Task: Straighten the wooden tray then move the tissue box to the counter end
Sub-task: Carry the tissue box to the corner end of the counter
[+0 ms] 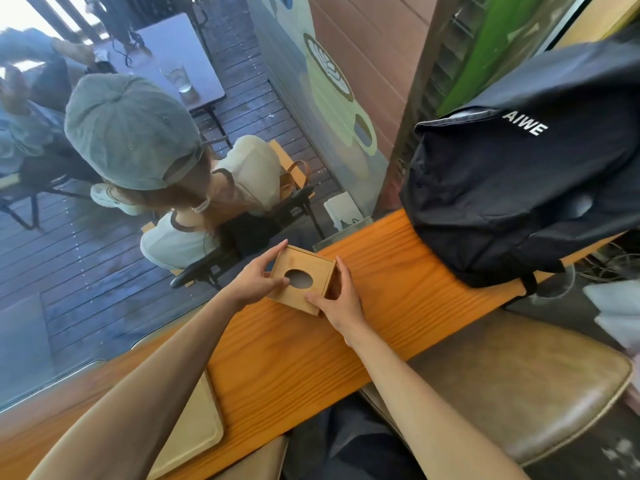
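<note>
A square wooden tissue box (300, 273) with an oval hole in its top sits on the orange wooden counter (381, 282), near the window edge. My left hand (254, 278) grips its left side, thumb on the top by the hole. My right hand (337, 301) clasps its right side and near corner. The pale wooden tray (197, 431) lies flat on the counter near me, partly hidden under my left forearm.
A black backpack (526, 181) stands on the counter to the right of the box. A brown padded stool (519, 386) is below the counter on the right. Behind the window glass a person in a grey cap (128, 129) sits outside.
</note>
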